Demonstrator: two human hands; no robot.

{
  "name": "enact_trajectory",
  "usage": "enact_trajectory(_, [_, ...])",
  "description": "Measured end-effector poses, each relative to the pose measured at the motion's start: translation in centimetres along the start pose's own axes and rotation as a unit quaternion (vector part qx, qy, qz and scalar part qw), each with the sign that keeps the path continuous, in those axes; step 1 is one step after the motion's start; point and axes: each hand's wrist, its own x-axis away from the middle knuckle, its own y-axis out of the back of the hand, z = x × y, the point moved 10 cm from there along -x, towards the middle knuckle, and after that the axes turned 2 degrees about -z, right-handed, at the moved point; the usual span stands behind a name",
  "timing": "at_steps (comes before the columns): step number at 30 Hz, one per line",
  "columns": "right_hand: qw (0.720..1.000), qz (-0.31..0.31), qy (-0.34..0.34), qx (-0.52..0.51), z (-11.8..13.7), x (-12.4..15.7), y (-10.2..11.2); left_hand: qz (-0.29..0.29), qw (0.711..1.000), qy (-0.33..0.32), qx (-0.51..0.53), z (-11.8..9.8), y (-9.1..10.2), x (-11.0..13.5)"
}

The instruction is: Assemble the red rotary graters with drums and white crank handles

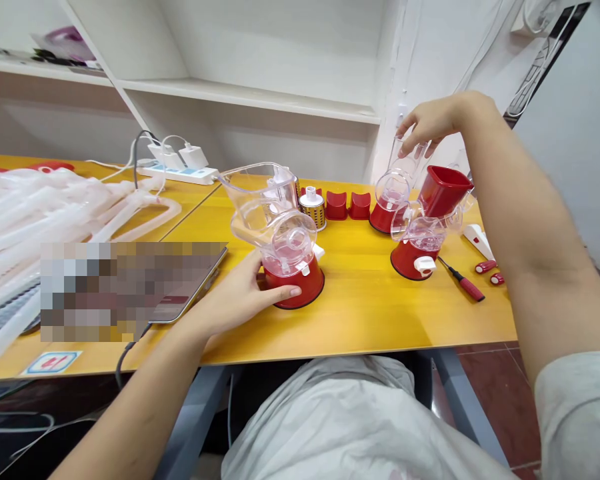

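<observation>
My left hand (250, 287) is closed round the red base of a clear rotary grater (295, 277) near the table's front, the thumb lying across the base. This grater has a wide clear hopper. Farther back on the right, my right hand (425, 127) reaches down with bent fingers round the top of the clear hopper on a rear rotary grater (393, 193); the hopper partly hides behind the fingers. Just in front of that one stands a third rotary grater (415, 257), with a red food pusher (445, 190) in its hopper and a white knob on its base.
Behind the front grater stand a metal grater drum (313, 208) and red pieces (337, 205). A screwdriver (465, 283), a white handle (477, 240) and red-ended pieces (486, 267) lie right. Left are a tablet (190, 287), plastic bags (55, 207) and a power strip (180, 173).
</observation>
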Motion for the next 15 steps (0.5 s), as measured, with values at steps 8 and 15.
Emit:
enact_trajectory(8, [0.999,0.041,-0.001,0.017,-0.7,0.2,-1.1,-0.034,0.999,-0.021,-0.008,0.1,0.1,0.1])
enact_trajectory(15, [0.990,-0.055,0.117,0.064,1.3,10.9,2.3,-0.029,0.999,-0.014,-0.025,-0.6,0.4,-0.1])
